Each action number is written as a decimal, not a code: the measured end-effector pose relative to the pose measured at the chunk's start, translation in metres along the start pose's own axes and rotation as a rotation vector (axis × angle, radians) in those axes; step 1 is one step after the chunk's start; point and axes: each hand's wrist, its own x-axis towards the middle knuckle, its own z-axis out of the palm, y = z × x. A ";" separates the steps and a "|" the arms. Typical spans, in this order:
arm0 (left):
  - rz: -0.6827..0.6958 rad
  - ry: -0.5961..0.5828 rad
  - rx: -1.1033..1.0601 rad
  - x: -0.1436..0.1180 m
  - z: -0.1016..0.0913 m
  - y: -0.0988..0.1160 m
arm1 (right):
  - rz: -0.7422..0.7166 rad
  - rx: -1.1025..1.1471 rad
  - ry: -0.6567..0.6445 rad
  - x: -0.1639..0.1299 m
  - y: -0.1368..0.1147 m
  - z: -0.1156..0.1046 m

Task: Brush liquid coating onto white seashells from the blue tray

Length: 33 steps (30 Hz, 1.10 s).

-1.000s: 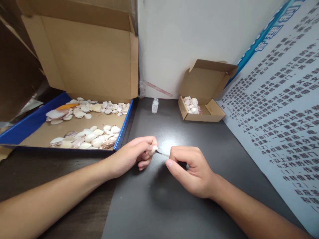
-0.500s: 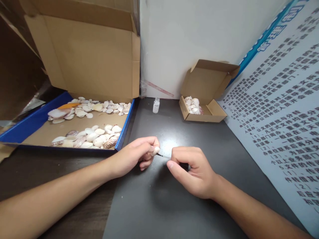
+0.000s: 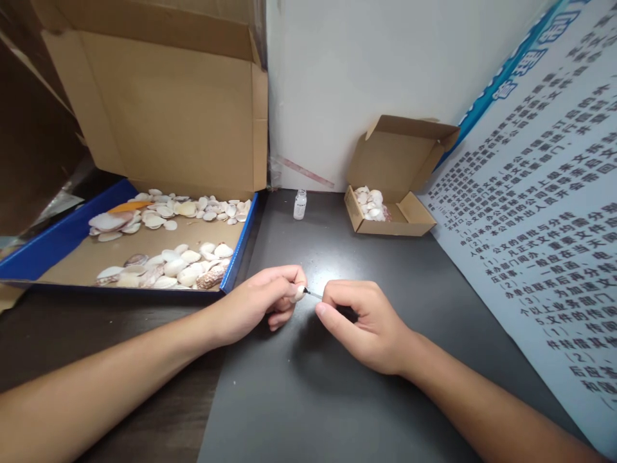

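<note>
Pinched between the thumb and fingers of my left hand [image 3: 272, 292] is a small white shell [image 3: 299, 293], mostly covered by the fingertips. My right hand [image 3: 364, 321] is closed on a thin brush [image 3: 315, 295] with a pale stem and a dark tip; its rear end is hidden in the hand. The dark tip meets the shell's right side. Behind both hands an uncapped small glass bottle [image 3: 299, 207] with a label stands upright on the dark grey mat [image 3: 270, 399].
On the left lies a blue-rimmed cardboard box [image 3: 241, 244], lid raised, holding many shells [image 3: 176, 265] in two groups. At the back right a smaller open box [image 3: 395, 227] holds white shells [image 3: 370, 204]. A printed board [image 3: 544, 193] leans along the right side.
My right hand has shifted slightly left and up, bringing the brush tip further onto the shell. My left hand keeps its hold almost unmoved. The view has shifted a little.
</note>
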 end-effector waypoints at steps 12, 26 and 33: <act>0.002 -0.015 -0.010 0.000 0.001 0.000 | -0.058 0.048 0.127 -0.001 0.000 0.000; -0.007 -0.017 0.031 0.000 -0.003 -0.003 | -0.009 -0.006 0.077 0.001 0.003 0.001; -0.009 -0.007 0.022 0.000 -0.002 -0.003 | -0.106 0.082 0.127 -0.001 -0.003 -0.002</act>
